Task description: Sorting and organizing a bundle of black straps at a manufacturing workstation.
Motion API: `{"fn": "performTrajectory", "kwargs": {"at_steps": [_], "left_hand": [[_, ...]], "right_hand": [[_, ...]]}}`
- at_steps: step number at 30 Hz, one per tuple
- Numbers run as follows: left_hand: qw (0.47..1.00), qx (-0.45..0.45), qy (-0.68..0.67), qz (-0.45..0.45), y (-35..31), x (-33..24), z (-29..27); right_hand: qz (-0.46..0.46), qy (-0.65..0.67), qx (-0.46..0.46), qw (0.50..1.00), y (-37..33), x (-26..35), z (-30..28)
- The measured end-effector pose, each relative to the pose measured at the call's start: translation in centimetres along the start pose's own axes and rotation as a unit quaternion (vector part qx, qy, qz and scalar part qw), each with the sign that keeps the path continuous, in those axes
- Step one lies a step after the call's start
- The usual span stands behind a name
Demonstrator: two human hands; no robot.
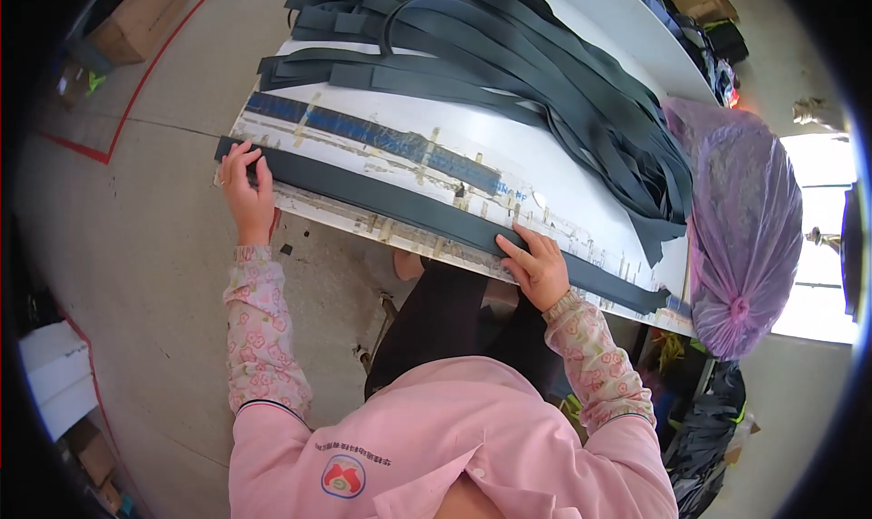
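Note:
A long dark grey flat strip (381, 191) of fabric or webbing lies along the near edge of the white table (590, 206). At its left end my left hand (245, 187) is closed on it, the fingers curled over the end and the thumb at the near edge. My right hand (538, 266) rests farther right on the same strip, fingers stretched out and slightly spread. Beyond my hands, a large loose heap of similar dark strips (509, 42) covers the far side of the table, with tails curving down to the right.
Taped marks and a blue-black band (363, 136) run across the tabletop. A tied purple plastic bag (749, 228) bulges at the table's right end. Cardboard boxes (136, 19) stand on the floor at far left, near a red floor line (150, 69). Dark bundles (708, 428) lie at lower right.

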State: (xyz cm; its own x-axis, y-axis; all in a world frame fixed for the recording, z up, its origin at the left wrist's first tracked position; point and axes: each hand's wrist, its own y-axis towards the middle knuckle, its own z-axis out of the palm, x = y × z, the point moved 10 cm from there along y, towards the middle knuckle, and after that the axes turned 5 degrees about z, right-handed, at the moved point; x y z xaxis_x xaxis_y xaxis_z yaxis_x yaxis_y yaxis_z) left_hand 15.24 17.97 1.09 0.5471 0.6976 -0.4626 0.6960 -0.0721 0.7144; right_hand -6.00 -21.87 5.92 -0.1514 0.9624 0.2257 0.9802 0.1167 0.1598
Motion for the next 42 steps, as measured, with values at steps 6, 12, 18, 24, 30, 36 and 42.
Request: {"fn": "performTrajectory", "kwargs": {"at_steps": [6,12,18,24,30,36,42], "left_hand": [[1.0,0.024,-0.002,-0.012,0.3,0.8,-0.2],[0.999,0.039,0.005,-0.019,0.4,0.7,-0.3],[0.999,0.031,-0.002,-0.016,0.2,0.9,-0.3],[0.999,0.04,-0.001,-0.024,0.2,0.6,0.0],[0.999,0.025,0.002,-0.026,0.4,-0.1,-0.4],[0.999,0.026,0.004,-0.024,0.4,0.1,-0.6],[0.999,0.037,0.007,-0.023,0.3,-0.2,-0.3]], "right_hand": [[0.031,0.121,-0.019,0.992,-0.2,-2.7,0.0],[0.017,0.093,-0.027,0.995,-0.4,-1.8,-0.3],[-0.018,0.142,-0.048,0.989,5.6,5.7,0.2],[-0.012,0.089,-0.009,0.996,9.1,8.8,5.7],[-0.006,0.159,-0.006,0.987,7.6,6.4,3.4],[0.001,0.159,-0.013,0.987,7.4,5.3,3.2],[-0.034,0.195,0.004,0.98,6.1,4.0,3.1]]}}
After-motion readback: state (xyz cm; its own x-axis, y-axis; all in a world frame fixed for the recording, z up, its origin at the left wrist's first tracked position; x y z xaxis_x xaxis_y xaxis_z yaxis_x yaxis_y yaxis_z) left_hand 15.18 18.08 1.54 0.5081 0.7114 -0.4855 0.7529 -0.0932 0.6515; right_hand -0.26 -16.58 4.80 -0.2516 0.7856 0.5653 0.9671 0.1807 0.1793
